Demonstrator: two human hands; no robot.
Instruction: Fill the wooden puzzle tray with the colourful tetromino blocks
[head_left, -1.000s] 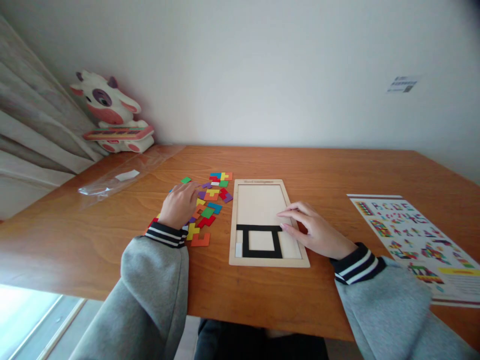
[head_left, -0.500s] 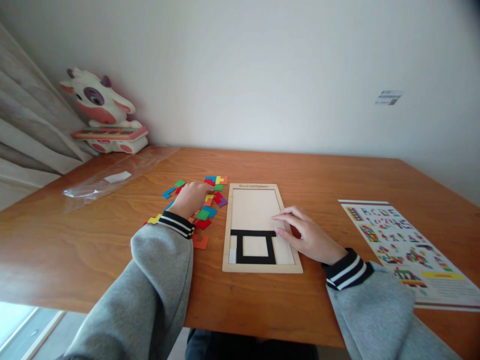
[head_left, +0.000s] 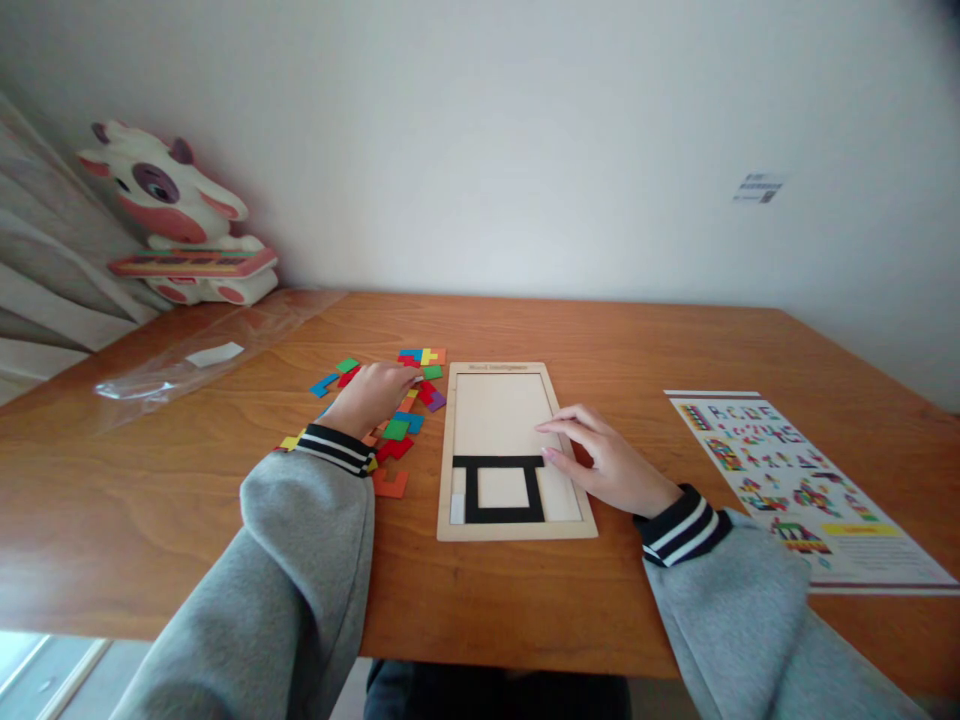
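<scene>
A shallow wooden puzzle tray (head_left: 443, 450) lies flat in front of me. Black pieces (head_left: 504, 515) form a squared outline with a long top bar in its lower half, and a small whitish piece (head_left: 457, 508) sits at the lower left. My right hand (head_left: 600, 460) rests over the tray's right side, fingers apart and holding nothing, its thumb near the right end of the black bar. To the left, my left hand (head_left: 373, 395) reaches palm down over scattered coloured puzzle pieces (head_left: 396, 430). Most of its fingers are hidden behind the back of the hand, so any grip is unclear.
A printed pattern sheet (head_left: 795, 480) lies to the right on the wooden table (head_left: 600, 340). At the back left stand a toy cow with a keyboard (head_left: 187, 225) and a clear plastic bag (head_left: 202, 360). The wall, with a small label (head_left: 758, 188), rises behind.
The whole view has shifted slightly, so most things appear further left. Both hands keep nearly the same places over the pieces and the tray; the tray's contents look the same.
</scene>
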